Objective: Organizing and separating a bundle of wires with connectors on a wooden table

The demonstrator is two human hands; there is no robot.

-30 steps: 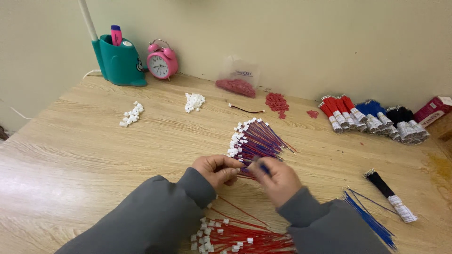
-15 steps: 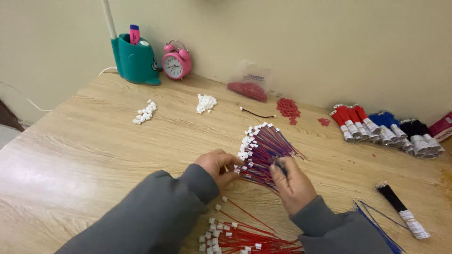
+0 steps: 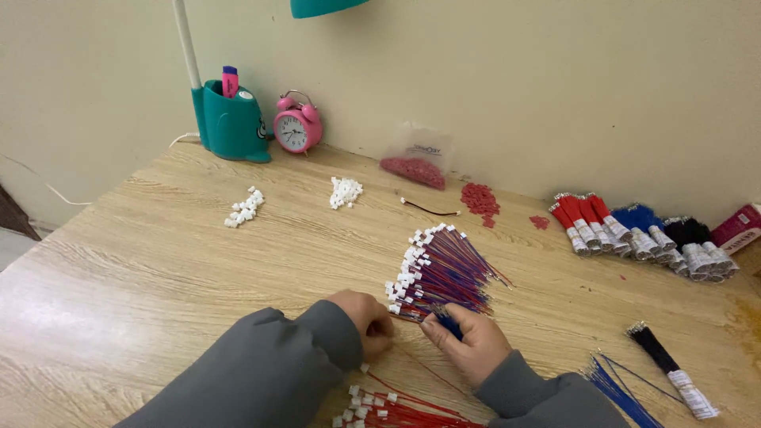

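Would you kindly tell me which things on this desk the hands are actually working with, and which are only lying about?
In hand:
left hand
right hand, holding blue wires
fan of red-and-blue wires with white connectors
red wires by the sleeves

Lying about:
pink alarm clock
teal pen holder
two piles of white connectors
bag of red pieces
taped wire bundles

My left hand (image 3: 366,319) and right hand (image 3: 468,342) at the fanned red-and-blue wire bundle (image 3: 440,273) with white connectors, on my wooden desk (image 3: 158,261).
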